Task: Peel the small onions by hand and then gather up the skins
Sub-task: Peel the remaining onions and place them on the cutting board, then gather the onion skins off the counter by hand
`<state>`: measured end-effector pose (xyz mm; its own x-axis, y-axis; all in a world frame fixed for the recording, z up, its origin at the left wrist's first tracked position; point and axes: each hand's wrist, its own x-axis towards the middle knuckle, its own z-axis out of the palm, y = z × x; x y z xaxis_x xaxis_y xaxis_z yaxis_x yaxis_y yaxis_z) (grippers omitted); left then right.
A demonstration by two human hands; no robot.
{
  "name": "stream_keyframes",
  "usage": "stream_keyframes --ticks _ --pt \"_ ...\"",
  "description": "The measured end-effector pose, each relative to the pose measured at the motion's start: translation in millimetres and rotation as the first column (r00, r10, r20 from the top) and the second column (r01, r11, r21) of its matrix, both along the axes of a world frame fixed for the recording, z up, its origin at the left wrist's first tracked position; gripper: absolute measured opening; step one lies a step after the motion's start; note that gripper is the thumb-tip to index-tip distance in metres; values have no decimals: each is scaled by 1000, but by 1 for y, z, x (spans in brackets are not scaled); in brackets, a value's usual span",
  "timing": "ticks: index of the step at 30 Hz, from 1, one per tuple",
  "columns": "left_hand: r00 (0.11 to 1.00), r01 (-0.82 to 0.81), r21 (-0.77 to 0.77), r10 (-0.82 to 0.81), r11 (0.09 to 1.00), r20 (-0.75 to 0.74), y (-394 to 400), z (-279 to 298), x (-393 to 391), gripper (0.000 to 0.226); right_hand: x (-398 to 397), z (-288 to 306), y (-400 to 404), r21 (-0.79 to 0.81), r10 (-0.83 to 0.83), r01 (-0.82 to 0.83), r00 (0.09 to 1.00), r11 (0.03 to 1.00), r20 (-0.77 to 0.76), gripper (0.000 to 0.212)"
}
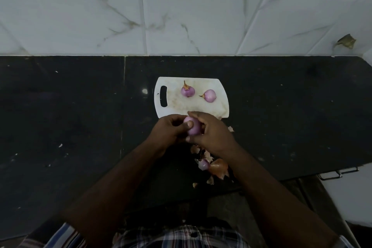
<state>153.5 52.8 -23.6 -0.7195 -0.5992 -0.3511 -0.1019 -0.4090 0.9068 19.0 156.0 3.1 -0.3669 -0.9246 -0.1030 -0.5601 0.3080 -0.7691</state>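
Both hands, left hand (171, 129) and right hand (211, 133), grasp one peeled onion (193, 128) at frame centre, just below the cutting board (177, 106) bearing two onions, skins (213, 165) on the worktop (80, 117) beneath.

Both forearms are bare from elbow to wrist, ending in the bare left hand (171, 128) and bare right hand (211, 133). A short-sleeved checked cloth shirt (181, 235) in blue, white and dark red stripes covers the torso, with a small dark button on its front.
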Motion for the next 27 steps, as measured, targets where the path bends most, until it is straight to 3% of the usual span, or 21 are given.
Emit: stream_keyframes --ticks 3,5,7,10,13,15,19,24,27 --pt "994 -76 -54 80 996 77 -9 5 -16 18 -16 0 -12 -36 -75 74 996 997 -41 67" --pt "969 -136 -193 171 972 178 -21 3 -25 10 -35 -1 -21 -26 -124 123 991 992 -52 63" --pt "924 -97 -382 225 919 308 -36 -1 -31 5 -63 -2 -33 -14 -201 200 978 980 -57 59" --pt "875 3 -541 260 841 408 -50 -6 -43 21 -106 -4 -59 6 -192 194 975 981 -111 58" --pt "851 -12 -539 292 842 437 -52 -7 -59 13 -130 -8 -83 38 -68 76 981 996 -183 64" --pt "825 9 -557 309 830 473 -52 -8 -68 30 -134 -15 -93 94 40 -25 986 995 -161 64" --pt "799 71 -624 330 778 502 -48 -19 -77 32 -133 -38 -100 114 188 -165 952 980 -240 42" --pt "788 129 -613 295 779 540 -41 -25 -82 32 -139 -47 -98 73 265 -255 921 964 -284 36" --pt "798 125 -638 305 760 519 -32 -26 -80 31 -140 -41 -79 -23 176 -190 943 982 -281 34"
